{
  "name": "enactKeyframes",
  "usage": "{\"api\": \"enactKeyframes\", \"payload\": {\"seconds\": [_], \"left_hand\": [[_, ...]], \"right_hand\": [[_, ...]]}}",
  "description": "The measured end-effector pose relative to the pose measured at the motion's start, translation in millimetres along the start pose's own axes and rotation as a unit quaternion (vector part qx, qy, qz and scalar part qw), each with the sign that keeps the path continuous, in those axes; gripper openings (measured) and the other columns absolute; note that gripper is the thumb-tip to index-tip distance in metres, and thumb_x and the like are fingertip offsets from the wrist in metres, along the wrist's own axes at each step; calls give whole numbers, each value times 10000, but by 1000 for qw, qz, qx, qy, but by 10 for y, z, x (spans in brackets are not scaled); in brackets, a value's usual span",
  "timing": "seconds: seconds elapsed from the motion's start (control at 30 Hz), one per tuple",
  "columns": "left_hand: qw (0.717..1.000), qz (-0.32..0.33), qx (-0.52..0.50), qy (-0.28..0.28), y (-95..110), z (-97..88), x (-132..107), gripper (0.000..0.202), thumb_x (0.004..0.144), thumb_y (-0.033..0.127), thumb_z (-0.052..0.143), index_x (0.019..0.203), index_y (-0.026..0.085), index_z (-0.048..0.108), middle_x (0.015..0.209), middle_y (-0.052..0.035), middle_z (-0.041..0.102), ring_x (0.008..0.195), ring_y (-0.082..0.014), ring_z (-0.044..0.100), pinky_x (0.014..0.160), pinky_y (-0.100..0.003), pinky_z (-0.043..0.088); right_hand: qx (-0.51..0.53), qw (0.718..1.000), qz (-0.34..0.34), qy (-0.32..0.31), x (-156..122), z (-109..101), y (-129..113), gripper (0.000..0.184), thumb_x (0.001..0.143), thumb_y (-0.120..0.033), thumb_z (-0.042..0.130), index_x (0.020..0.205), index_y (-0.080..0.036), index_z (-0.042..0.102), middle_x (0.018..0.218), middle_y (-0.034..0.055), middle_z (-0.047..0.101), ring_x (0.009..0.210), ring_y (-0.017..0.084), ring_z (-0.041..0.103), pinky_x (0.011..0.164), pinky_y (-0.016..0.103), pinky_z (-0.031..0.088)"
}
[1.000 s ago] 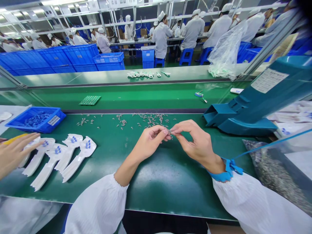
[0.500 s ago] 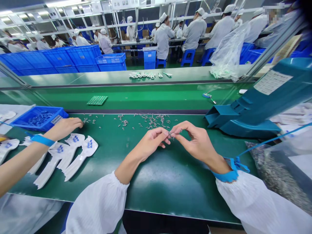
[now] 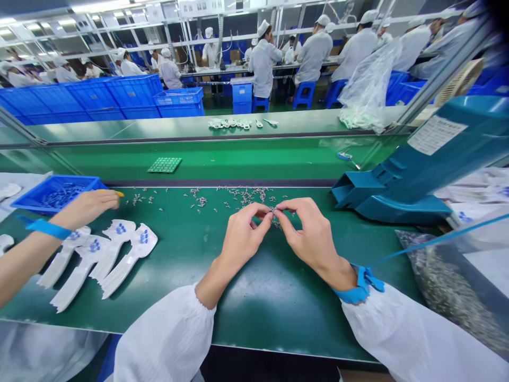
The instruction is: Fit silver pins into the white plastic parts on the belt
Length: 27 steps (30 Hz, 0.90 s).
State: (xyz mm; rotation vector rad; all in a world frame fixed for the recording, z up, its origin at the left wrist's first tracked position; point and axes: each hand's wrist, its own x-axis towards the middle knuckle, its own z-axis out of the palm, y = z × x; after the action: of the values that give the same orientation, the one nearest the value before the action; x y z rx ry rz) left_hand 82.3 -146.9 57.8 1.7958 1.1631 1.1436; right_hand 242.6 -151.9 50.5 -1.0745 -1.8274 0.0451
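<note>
Hands: left hand [image 3: 242, 239] and right hand [image 3: 310, 233] together, fingertips pinching a tiny metal part [image 3: 273, 210] just above the counter [image 3: 278, 318].
Loose parts: metal parts [image 3: 242, 196] scattered on the counter, just beyond the hands.
Left: a co-worker's hand [image 3: 85, 207], blue wristband [image 3: 47, 229], over a blue crate [image 3: 59, 180]; white plastic pieces [image 3: 119, 249] lie below.
Right: teal chute [image 3: 397, 196], plastic bag [image 3: 449, 286] of parts.
Far off: workers [image 3: 262, 63] in white at benches.
</note>
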Motion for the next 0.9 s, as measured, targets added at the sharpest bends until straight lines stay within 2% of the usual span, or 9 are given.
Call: {"api": "enactKeyframes", "payload": {"seconds": [0.07,0.13,0.2,0.27,0.33,0.43,0.57,0.73,0.9], "left_hand": [[1000,3,19,14,-10,5,-4,95,915,237,588,929,216,679,939,-20,722,825,-163,636,644,-250,440],[999,2,35,28,-28,15,-11,84,902,227,603,925,218,684,943,-30,720,873,-183,626,695,-273,439],[998,-3,40,40,-45,28,-18,74,889,228,617,919,222,685,944,-39,715,910,-200,611,751,-297,437],[998,-14,30,45,-52,38,-17,71,882,235,624,920,219,682,944,-45,710,915,-202,609,758,-301,442],[999,-32,4,38,-48,37,-6,105,868,259,646,956,209,675,969,-49,709,870,-187,625,705,-282,455],[996,-65,-57,2,-48,14,23,220,867,336,655,1028,188,680,1005,-61,720,795,-164,652,631,-254,478],[986,-100,-128,-44,-89,-21,58,282,898,412,590,934,164,720,849,-59,728,753,-161,659,598,-236,487],[980,-116,-162,-23,-123,0,62,260,843,409,652,884,158,709,781,-42,708,715,-145,642,593,-226,475],[984,-98,-146,22,-127,42,39,196,824,366,680,852,172,697,845,-36,715,774,-151,644,735,-271,511]], "right_hand": [[9,999,40,5,-10,29,-40,89,925,-211,592,990,-266,621,929,60,703,896,252,647,795,415,540],[45,993,111,-3,-22,63,-59,71,912,-241,612,981,-251,624,921,57,702,857,240,656,773,403,546],[114,976,186,-17,-36,102,-43,86,904,-283,627,976,-235,622,912,48,696,822,220,665,754,385,555],[191,953,233,-25,-48,142,3,122,896,-321,641,971,-227,619,911,39,685,820,203,670,747,363,564],[241,938,247,-18,-55,173,58,152,883,-344,658,967,-225,614,930,37,673,857,199,669,759,349,568],[264,932,247,1,-54,185,110,177,870,-362,677,958,-227,603,945,35,655,901,198,658,787,347,565],[274,930,243,-3,-48,164,105,176,865,-364,687,939,-231,600,917,24,641,866,190,653,791,356,558],[260,934,247,-1,-57,164,38,183,862,-384,686,922,-232,603,903,29,642,853,196,647,764,350,561],[284,914,288,18,-59,220,-21,200,836,-391,697,907,-226,610,901,38,661,842,198,655,727,337,577]]}}
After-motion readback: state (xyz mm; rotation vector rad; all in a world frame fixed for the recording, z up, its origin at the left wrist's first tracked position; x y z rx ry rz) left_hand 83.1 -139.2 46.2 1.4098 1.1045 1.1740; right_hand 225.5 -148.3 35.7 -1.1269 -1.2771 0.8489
